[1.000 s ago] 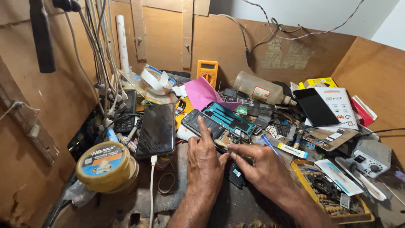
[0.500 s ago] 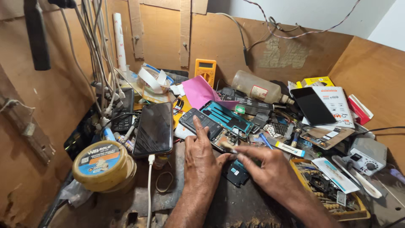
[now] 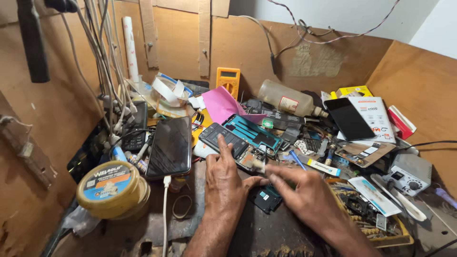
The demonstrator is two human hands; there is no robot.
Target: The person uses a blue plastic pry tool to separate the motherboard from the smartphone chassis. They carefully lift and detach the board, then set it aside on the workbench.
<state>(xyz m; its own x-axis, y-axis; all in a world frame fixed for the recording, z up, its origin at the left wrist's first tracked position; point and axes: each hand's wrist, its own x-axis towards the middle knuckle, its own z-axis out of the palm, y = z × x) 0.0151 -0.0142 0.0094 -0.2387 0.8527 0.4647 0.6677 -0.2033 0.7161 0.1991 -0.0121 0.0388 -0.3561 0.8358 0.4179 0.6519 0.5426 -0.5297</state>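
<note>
Opened phone (image 3: 236, 144): lies back-off mid-worktop (image 3: 190, 223), dark frame and circuit board bared, a teal back panel (image 3: 252, 132) just behind.
Left hand (image 3: 224, 178): grasps nothing — forefinger pressed flat on it, I judge to steady it.
Right hand (image 3: 304, 197): fingers pinched at its lower corner — I cannot tell whether they grip anything.

My left hand (image 3: 223, 183) rests on the opened phone (image 3: 238, 143) mid-tabletop (image 3: 190, 223); my right hand (image 3: 304, 195) is just right of it. A charging phone (image 3: 170, 146) lies left, a tin (image 3: 110, 188) nearer the left edge, a bottle (image 3: 288, 99) behind.
</note>
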